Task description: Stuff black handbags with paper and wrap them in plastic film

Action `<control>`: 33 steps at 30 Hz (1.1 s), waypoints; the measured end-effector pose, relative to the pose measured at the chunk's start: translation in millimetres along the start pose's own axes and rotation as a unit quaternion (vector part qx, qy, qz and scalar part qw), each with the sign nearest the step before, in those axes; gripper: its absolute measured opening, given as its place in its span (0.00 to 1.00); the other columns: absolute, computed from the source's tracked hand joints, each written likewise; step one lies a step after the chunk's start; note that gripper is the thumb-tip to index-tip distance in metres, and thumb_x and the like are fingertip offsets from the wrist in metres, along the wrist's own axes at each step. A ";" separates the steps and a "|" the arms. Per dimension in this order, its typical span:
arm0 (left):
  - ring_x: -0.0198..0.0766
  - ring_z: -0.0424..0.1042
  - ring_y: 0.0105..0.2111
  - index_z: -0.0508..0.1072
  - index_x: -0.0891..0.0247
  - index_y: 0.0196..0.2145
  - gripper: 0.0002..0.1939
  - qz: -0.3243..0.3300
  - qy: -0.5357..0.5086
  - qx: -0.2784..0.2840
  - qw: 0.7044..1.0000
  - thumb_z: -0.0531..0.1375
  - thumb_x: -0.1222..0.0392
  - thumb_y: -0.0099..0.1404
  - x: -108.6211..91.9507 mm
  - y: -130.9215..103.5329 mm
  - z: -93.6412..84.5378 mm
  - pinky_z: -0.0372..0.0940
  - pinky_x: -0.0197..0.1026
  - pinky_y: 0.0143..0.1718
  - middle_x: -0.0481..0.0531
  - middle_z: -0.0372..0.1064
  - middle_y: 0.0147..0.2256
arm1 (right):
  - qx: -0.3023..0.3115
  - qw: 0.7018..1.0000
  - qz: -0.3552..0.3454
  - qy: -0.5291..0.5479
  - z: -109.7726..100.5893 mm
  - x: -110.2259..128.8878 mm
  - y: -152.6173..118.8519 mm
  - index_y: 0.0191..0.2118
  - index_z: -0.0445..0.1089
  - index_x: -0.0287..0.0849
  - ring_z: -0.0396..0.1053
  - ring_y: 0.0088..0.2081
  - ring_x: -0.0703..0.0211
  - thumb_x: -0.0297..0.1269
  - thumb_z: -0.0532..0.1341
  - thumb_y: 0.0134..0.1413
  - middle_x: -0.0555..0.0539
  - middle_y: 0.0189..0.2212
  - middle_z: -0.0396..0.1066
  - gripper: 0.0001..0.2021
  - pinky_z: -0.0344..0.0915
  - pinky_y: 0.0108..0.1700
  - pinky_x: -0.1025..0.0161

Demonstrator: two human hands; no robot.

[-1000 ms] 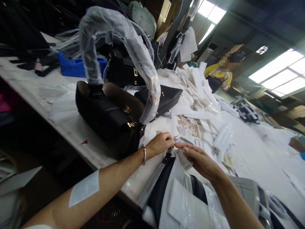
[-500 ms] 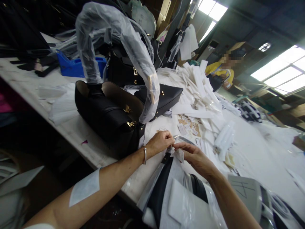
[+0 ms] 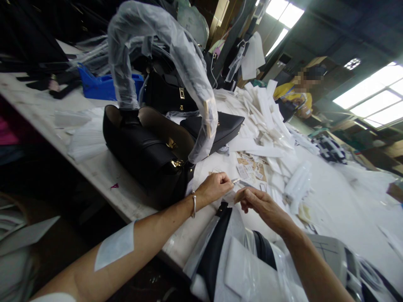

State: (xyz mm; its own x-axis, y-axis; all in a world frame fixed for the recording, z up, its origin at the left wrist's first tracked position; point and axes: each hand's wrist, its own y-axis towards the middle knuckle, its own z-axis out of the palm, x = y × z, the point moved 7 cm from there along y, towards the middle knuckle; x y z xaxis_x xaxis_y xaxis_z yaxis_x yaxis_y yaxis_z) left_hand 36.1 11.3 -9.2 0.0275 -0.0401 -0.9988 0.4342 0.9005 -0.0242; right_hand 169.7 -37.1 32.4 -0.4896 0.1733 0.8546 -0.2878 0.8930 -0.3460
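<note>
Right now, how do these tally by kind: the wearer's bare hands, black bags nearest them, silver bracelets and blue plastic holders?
Bare hands: 2 (left hand, right hand)
Black bags nearest them: 2 (open leather-look bag with film-wrapped handle; lower bag with white sheeting)
Thin silver bracelet: 1
Blue plastic holder: 1
Total: 6

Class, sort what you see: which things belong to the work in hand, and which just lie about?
Likely in use:
clear wrapping between left hand and right hand
nearest black bag

Seemingly lying about:
pink scrap
blue object
loose white strips
</note>
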 end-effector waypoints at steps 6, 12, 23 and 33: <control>0.33 0.68 0.25 0.70 0.64 0.26 0.06 -0.010 0.003 0.014 1.000 0.57 0.59 0.58 1.2 -1.3 2.0 0.61 0.35 0.28 0.46 0.70 0.24 | 0.023 0.998 0.022 -0.054 3.8 -15.0 -1.3 0.26 0.69 0.44 0.61 0.29 0.59 0.65 0.57 0.55 0.49 0.24 0.64 0.26 0.61 0.33 0.62; 0.34 0.69 0.27 0.71 0.64 0.27 0.06 -0.003 0.019 -0.003 1.000 0.57 0.59 0.58 1.1 0.6 -0.1 0.62 0.35 0.29 0.47 0.71 0.26 | -0.008 0.995 0.012 -0.095 18.6 -17.7 2.2 0.30 0.73 0.46 0.57 0.26 0.61 0.62 0.57 0.55 0.51 0.22 0.60 0.23 0.57 0.29 0.63; 0.35 0.69 0.29 0.71 0.63 0.26 0.04 0.026 0.080 -0.057 0.995 0.58 0.62 0.57 -7.9 -2.9 -6.4 0.63 0.35 0.33 0.46 0.70 0.27 | -0.061 0.970 -0.022 -0.233 12.2 -3.7 6.6 0.33 0.77 0.47 0.65 0.27 0.59 0.45 0.57 0.59 0.51 0.24 0.69 0.12 0.60 0.31 0.63; 0.31 0.66 0.20 0.69 0.62 0.26 0.09 0.028 0.060 -0.069 0.995 0.56 0.57 0.63 -12.4 -6.9 -9.2 0.58 0.34 0.26 0.43 0.66 0.22 | -0.141 0.910 -0.059 -0.385 6.6 17.8 3.8 0.29 0.73 0.47 0.67 0.30 0.57 0.45 0.55 0.63 0.49 0.26 0.70 0.15 0.59 0.34 0.62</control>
State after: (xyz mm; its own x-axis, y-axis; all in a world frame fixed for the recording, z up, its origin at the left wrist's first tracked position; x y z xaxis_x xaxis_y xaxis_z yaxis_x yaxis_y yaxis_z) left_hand 24.5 9.6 2.9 -0.0635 0.0575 -0.9963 0.3074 0.9509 0.0353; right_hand 154.5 -33.4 43.8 -0.9317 -0.1759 0.3178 -0.2058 0.9766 -0.0627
